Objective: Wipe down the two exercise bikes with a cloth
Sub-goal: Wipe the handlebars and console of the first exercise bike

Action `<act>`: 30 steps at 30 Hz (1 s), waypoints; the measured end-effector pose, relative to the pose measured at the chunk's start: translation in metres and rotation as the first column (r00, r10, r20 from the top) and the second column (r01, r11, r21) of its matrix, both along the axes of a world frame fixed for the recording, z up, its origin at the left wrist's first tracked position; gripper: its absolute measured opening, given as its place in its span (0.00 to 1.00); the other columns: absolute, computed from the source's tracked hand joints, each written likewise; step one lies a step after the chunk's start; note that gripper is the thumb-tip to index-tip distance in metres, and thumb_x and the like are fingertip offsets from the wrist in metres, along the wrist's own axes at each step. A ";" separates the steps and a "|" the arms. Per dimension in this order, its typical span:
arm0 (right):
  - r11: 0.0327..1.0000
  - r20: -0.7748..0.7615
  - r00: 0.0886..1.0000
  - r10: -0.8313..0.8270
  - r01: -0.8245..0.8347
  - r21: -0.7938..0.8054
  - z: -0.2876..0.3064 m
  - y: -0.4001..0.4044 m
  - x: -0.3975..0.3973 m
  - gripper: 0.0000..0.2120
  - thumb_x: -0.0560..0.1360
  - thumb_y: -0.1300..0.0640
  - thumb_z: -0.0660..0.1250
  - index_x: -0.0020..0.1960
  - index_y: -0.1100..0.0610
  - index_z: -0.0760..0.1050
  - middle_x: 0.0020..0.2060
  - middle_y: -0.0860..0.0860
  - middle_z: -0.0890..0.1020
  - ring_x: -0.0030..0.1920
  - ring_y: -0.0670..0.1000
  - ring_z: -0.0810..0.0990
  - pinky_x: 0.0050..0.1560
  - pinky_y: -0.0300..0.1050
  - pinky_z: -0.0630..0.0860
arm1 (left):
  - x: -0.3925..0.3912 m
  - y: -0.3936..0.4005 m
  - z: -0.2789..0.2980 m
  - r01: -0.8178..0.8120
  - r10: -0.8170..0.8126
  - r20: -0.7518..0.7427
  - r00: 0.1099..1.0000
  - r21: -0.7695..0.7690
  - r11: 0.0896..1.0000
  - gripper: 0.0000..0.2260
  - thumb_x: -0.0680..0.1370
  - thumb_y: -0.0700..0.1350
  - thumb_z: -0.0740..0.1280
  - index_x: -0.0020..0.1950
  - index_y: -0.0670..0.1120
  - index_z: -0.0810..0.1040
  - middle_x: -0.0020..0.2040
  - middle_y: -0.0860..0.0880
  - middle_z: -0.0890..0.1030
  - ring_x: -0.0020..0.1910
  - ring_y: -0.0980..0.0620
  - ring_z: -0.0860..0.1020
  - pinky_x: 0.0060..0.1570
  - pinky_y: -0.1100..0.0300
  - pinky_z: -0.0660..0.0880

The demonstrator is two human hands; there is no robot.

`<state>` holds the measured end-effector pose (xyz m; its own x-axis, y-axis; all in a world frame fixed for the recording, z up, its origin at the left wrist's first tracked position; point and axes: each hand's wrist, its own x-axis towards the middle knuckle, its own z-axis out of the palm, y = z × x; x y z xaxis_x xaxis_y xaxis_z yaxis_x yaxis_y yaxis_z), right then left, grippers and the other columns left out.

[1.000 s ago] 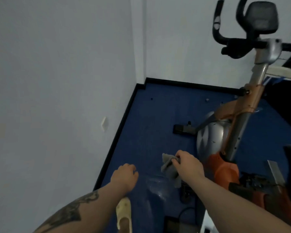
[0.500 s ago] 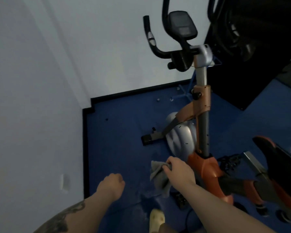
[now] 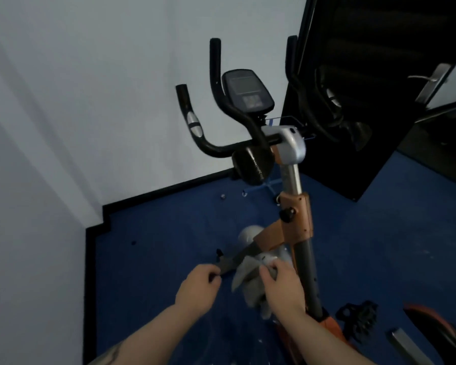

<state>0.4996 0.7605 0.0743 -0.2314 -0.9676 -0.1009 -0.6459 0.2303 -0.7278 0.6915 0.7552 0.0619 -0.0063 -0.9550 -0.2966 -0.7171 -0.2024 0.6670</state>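
- The crumpled grey fabric cloth (image 3: 250,281) hangs in front of the bike's lower frame, bunched in the right hand (image 3: 281,287), whose fingers curl round its upper part while loose folds droop below.
- It looks light, soft and limp, so it should mould to tubes and curved housings; a wad held in the palm with a flat pad left free would probably wipe best.
- The left hand (image 3: 199,288) hovers just beside the cloth, fingers loosely curled, holding nothing.
- The orange-and-grey upright exercise bike (image 3: 296,219) stands directly ahead: rigid, heavy-looking, and unlikely to shift under wiping pressure.
- Its black curved handlebars (image 3: 216,101) and dark console screen (image 3: 246,92) sit higher up; the screen likely wants a gentler touch.
- Blue carpeted floor (image 3: 169,233) lies beneath.
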 end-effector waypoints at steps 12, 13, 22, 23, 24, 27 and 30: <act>0.733 0.306 0.952 -0.002 0.209 -0.647 0.175 -0.139 0.009 0.06 0.76 0.54 0.67 0.42 0.48 0.72 0.34 0.40 0.77 0.35 0.40 0.76 0.35 0.33 0.73 | -0.022 -0.165 0.155 -0.329 0.045 -0.627 0.778 -0.346 0.879 0.10 0.79 0.40 0.63 0.50 0.55 0.80 0.48 0.59 0.81 0.46 0.71 0.76 0.44 0.80 0.69; 0.752 0.159 0.987 0.032 0.081 -0.654 0.178 -0.149 0.014 0.05 0.75 0.53 0.68 0.42 0.48 0.73 0.35 0.41 0.77 0.38 0.41 0.76 0.39 0.37 0.74 | -0.026 -0.172 0.156 -0.319 0.032 -0.651 0.759 -0.329 0.889 0.09 0.79 0.39 0.63 0.51 0.52 0.80 0.48 0.58 0.81 0.45 0.70 0.77 0.43 0.79 0.70; 0.788 -0.455 0.884 0.105 -0.353 -0.504 0.147 -0.183 0.013 0.10 0.77 0.45 0.62 0.50 0.48 0.77 0.48 0.44 0.76 0.52 0.44 0.69 0.52 0.40 0.66 | -0.047 -0.188 0.131 -0.384 0.178 -0.809 0.561 -0.064 0.921 0.10 0.81 0.41 0.59 0.51 0.46 0.80 0.47 0.49 0.82 0.47 0.54 0.80 0.47 0.59 0.75; 0.807 -0.501 0.859 0.108 -0.370 -0.460 0.149 -0.191 0.017 0.11 0.77 0.45 0.61 0.55 0.48 0.76 0.51 0.45 0.76 0.54 0.46 0.70 0.53 0.41 0.68 | -0.051 -0.189 0.132 -0.393 0.188 -0.813 0.552 -0.055 0.918 0.10 0.81 0.42 0.58 0.51 0.47 0.79 0.47 0.50 0.82 0.46 0.56 0.79 0.45 0.60 0.74; 0.825 -0.560 0.820 0.115 -0.393 -0.406 0.149 -0.198 0.022 0.13 0.78 0.45 0.58 0.57 0.48 0.75 0.53 0.46 0.77 0.56 0.47 0.71 0.53 0.43 0.70 | -0.056 -0.190 0.132 -0.407 0.199 -0.813 0.548 -0.052 0.912 0.10 0.82 0.43 0.58 0.51 0.47 0.79 0.45 0.51 0.81 0.44 0.59 0.78 0.43 0.62 0.73; 0.832 -0.686 0.713 0.144 -0.463 -0.307 0.145 -0.211 0.028 0.15 0.80 0.48 0.51 0.59 0.49 0.74 0.50 0.48 0.79 0.51 0.50 0.75 0.47 0.47 0.74 | -0.068 -0.190 0.131 -0.462 0.214 -0.794 0.569 -0.094 0.882 0.10 0.83 0.44 0.55 0.51 0.49 0.76 0.41 0.56 0.79 0.37 0.67 0.76 0.38 0.70 0.72; 0.831 -0.612 0.781 0.123 -0.418 -0.367 0.131 -0.204 0.012 0.16 0.81 0.49 0.52 0.62 0.51 0.73 0.51 0.50 0.78 0.48 0.50 0.75 0.40 0.45 0.75 | -0.071 -0.187 0.126 -0.488 0.186 -0.748 0.637 -0.204 0.849 0.11 0.83 0.44 0.54 0.52 0.51 0.75 0.41 0.57 0.79 0.38 0.65 0.76 0.37 0.73 0.72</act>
